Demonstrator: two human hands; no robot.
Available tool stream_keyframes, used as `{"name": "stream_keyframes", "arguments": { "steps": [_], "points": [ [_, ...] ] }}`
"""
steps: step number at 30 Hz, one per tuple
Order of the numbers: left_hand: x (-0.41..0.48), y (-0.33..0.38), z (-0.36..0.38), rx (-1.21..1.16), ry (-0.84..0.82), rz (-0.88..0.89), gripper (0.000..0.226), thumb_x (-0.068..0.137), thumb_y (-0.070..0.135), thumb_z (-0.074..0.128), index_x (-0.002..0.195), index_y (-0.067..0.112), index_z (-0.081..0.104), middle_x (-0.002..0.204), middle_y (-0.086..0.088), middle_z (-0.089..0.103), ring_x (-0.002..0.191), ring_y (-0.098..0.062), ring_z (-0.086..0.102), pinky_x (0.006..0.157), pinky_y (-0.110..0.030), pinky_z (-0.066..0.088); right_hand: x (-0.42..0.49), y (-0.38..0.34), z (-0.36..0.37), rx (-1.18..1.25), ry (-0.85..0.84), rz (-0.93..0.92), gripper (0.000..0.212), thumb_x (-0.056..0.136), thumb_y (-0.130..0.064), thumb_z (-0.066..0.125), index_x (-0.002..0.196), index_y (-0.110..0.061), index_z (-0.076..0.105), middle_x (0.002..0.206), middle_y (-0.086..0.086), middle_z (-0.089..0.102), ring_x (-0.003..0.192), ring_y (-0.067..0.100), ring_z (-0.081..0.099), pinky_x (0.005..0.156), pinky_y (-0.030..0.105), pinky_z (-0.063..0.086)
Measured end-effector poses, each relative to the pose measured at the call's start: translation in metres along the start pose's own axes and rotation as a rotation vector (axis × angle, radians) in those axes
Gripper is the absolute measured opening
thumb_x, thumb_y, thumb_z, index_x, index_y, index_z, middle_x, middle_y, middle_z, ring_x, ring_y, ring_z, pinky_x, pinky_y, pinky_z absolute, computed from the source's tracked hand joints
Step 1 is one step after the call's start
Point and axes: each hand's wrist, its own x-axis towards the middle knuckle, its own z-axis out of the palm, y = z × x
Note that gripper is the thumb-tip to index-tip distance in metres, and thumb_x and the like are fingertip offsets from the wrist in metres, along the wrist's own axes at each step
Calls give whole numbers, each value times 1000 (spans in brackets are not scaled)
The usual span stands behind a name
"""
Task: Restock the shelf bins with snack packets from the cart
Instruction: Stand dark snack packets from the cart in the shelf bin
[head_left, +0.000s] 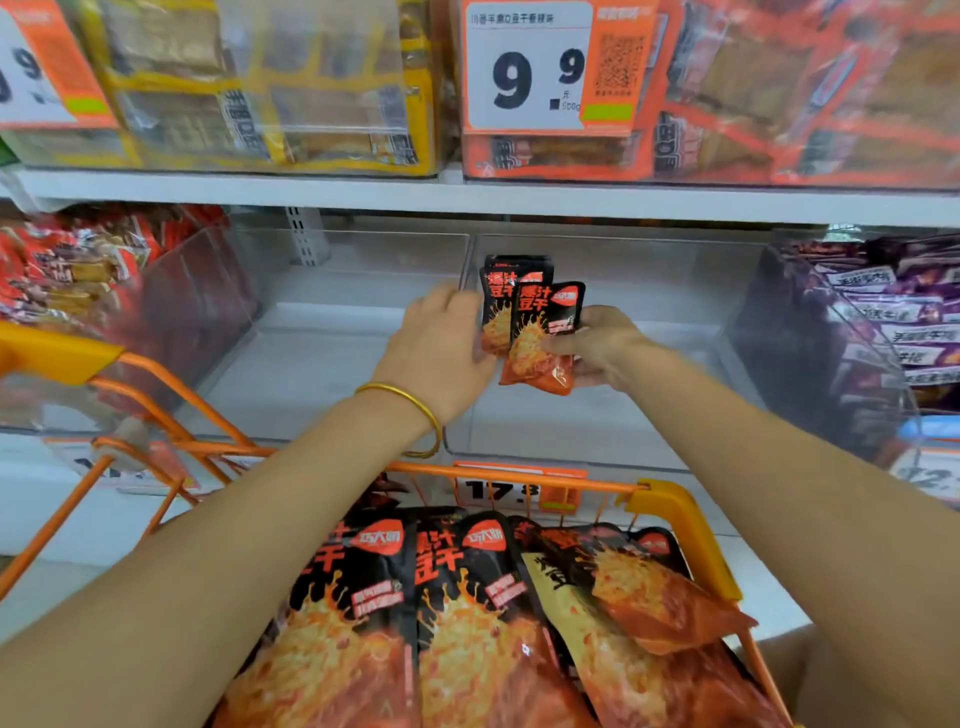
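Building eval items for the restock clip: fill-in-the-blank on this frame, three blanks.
The thin gold bangle sits on the ____ wrist.
The wire cart of large snack packets is coloured ____.
The big white price tag directly above the small black-and-orange packets reads ____.
Missing: left; orange; 9.9

One left hand (441, 353) and one right hand (605, 348) hold at least two small snack packets (545, 332). One orange cart (670, 506) carries four visible large bags (467, 597). Four price tags (524, 67) are in view, plus one gold bangle (406, 394).
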Motion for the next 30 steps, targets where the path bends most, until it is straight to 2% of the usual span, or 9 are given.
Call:
{"name": "stream_keyframes", "arguments": {
  "steps": [2, 4, 6, 9, 14, 18, 24, 28, 30],
  "points": [
    [3, -2, 6, 23, -62, 14, 52, 86, 9, 54, 134, 4, 38, 149, -13, 23, 136, -28, 24, 109, -37, 27, 24, 2, 10, -179, 81, -139, 32, 78, -5, 74, 105, -11, 59, 106, 12, 66, 98, 29, 64, 88, 45, 52],
    [4, -6, 10, 10, -116, 14, 56, 83, -2, 48, 137, 4, 33, 156, -10, 5, 141, -26, 16, 111, -37, 26, 42, 3, 20, -415, 152, -251, 39, 77, -10, 74, 113, -8, 60, 115, 13, 64, 108, 30, 60, 94, 38, 47],
    [4, -9, 13, -12, -142, 24, 56, 81, -8, 43, 135, 4, 33, 157, -9, -4, 143, -24, 12, 111, -36, 26, 55, 5, 27, -557, 199, -298, 41, 78, -13, 71, 118, -9, 60, 119, 12, 64, 110, 29, 58, 89, 32, 46],
    [3, -12, 13, -21, -158, 29, 56, 82, -10, 40, 135, 5, 33, 157, -9, -7, 144, -23, 8, 111, -34, 26, 68, 9, 33, -624, 296, -245, 38, 81, -21, 68, 116, -12, 58, 115, 10, 63, 107, 29, 58, 79, 30, 44],
    [4, -13, 13, -21, -154, 42, 55, 82, -10, 41, 134, 7, 35, 157, -6, -8, 144, -23, 8, 110, -37, 29, 79, 11, 43, -538, 365, -154, 37, 83, -22, 68, 114, -7, 53, 113, 12, 63, 104, 29, 60, 73, 30, 42],
    [3, -12, 12, -2, -161, 31, 52, 82, -10, 41, 132, 7, 37, 157, -5, -9, 144, -23, 10, 108, -38, 31, 79, 10, 47, -442, 362, -92, 42, 85, -18, 66, 118, -2, 45, 119, 15, 59, 109, 31, 58, 82, 36, 46],
    [4, -11, 10, -9, -183, 7, 50, 86, -3, 43, 134, 8, 35, 157, -4, -10, 144, -21, 8, 109, -33, 29, 74, 7, 45, -391, 310, -30, 56, 80, -20, 73, 120, -1, 40, 122, 16, 56, 112, 30, 56, 87, 35, 47],
    [0, -11, 6, -60, -133, 17, 54, 87, 2, 47, 138, 10, 35, 157, -9, 1, 144, -21, 7, 112, -25, 17, 62, 5, 42, -401, 273, -2, 59, 78, -22, 76, 117, -3, 36, 121, 15, 55, 110, 31, 58, 86, 35, 48],
    [-8, -8, -1, -95, -51, 41, 54, 86, 1, 49, 138, 10, 38, 154, -11, 14, 142, -22, 15, 108, -19, 14, 47, -1, 36, -344, 236, -16, 55, 77, -16, 76, 113, -5, 35, 111, 13, 55, 103, 31, 61, 82, 37, 52]
  ]
}}
